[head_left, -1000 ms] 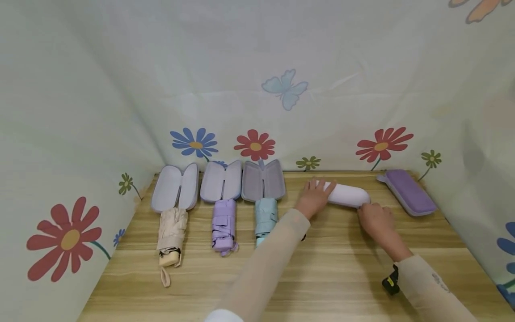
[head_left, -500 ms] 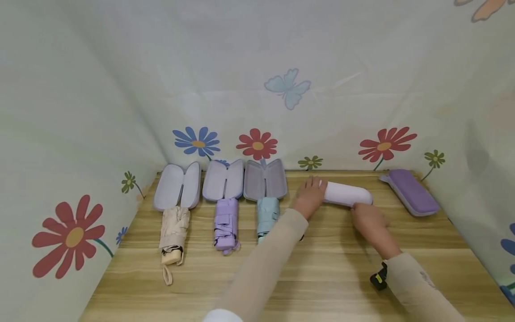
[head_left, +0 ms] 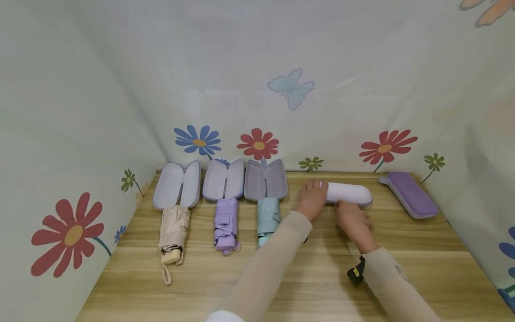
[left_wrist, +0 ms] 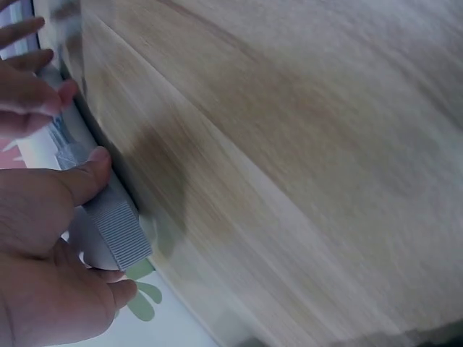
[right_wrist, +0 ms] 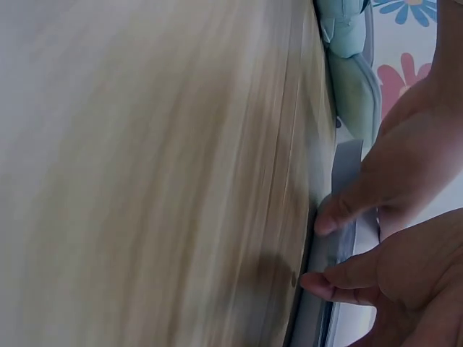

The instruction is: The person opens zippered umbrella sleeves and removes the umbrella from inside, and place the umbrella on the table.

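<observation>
On wood [head_left: 318, 281], left grip [head_left: 312, 199] and right grip [head_left: 355, 221] hold a white case [head_left: 349, 193] running crosswise.

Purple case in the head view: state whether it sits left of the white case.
No, the purple case lies to the right of the white case.

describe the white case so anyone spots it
On the wooden table, find three open, grey-lined cases. Right of them, a bare left hand grips the rounded white case. Its white top sets it apart from the oblong purple case further right.
</observation>
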{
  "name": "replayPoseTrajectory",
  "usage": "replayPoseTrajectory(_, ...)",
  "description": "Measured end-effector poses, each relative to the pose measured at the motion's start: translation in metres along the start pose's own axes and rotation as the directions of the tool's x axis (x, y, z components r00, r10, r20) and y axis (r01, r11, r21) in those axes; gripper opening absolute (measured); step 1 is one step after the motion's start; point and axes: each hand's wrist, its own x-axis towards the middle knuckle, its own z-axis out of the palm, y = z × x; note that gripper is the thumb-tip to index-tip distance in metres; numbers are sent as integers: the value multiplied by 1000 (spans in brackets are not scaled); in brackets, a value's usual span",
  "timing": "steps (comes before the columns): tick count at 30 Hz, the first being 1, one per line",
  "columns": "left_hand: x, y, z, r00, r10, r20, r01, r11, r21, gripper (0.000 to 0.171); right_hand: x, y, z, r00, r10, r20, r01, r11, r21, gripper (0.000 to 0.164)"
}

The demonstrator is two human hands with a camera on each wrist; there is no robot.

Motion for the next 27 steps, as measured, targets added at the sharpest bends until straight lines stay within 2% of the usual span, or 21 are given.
replayPoseTrajectory(7,0,7,-4,999,-31,17,31,1000,-4,75,4,-9,6,998,64,-21,-63,997,50,46)
replayPoseTrajectory(13,0,8,-5,999,-48,21,49,999,-15,67,6,-10,10,998,55,-25,-54,998,39,44)
replayPoseTrajectory(20,3,12,-1,995,-79,59,81,996,-27,54,6,-12,13,998,62,-34,-59,995,81,42)
replayPoseTrajectory(27,3,19,-2,992,-102,78,103,995,-13,54,3,-8,13,998,35,-54,-31,997,69,43)
